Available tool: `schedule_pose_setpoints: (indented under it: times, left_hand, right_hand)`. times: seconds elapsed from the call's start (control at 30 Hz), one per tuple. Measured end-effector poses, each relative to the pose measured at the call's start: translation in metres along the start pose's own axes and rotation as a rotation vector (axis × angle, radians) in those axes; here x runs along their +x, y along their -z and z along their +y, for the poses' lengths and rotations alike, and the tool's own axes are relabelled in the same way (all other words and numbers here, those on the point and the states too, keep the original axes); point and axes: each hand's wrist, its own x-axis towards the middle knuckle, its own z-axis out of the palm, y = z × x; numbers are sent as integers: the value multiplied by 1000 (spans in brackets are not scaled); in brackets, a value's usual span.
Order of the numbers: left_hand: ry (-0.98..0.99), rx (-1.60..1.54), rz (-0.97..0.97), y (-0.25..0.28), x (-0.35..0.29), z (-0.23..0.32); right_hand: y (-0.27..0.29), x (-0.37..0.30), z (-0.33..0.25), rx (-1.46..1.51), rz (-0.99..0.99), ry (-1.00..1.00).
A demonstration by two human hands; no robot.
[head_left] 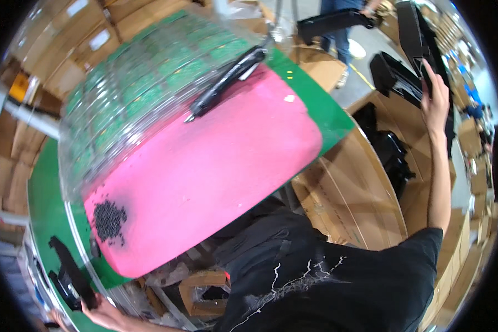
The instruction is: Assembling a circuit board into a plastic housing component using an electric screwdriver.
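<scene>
Out to the far right, my right hand (437, 102) is raised with its fingers closed on a long black plastic part (412, 33). Another black plastic part (395, 77) shows just left of it; whether the two are joined I cannot tell. At the lower left, my left hand (106, 312) grips the near end of a black plastic part (74, 271) at the green table's (44, 182) edge. Between my hands a pink mat (216, 160) covers the table. A heap of small black screws (109, 221) lies on its left end, and a black electric screwdriver (227, 83) rests along its far edge.
Clear plastic trays (149, 72) cover the far side of the table. An open carton (365, 193) with shiny black parts (390, 155) stands at the right. Beyond it a person in jeans (337, 36) holds a black part (332, 25). Stacked cartons (50, 55) line the far left.
</scene>
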Motion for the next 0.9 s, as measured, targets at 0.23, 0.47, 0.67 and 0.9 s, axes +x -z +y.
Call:
schedule_pose_setpoints:
  times: [0.23, 0.47, 0.67, 0.9]
  left_hand:
    - [-63, -158, 63, 66, 74, 12]
    - [-337, 284, 41, -48, 13, -44]
    - [-252, 683, -1028, -210, -83, -62]
    - [-615, 1108, -1809, -295, -111, -123]
  right_hand:
    - [42, 53, -168, 334, -254, 461]
    - [35, 42, -288, 586, -566, 1143]
    - [7, 12, -357, 913, -418, 1236]
    - [1, 43, -393, 964, -787, 1367]
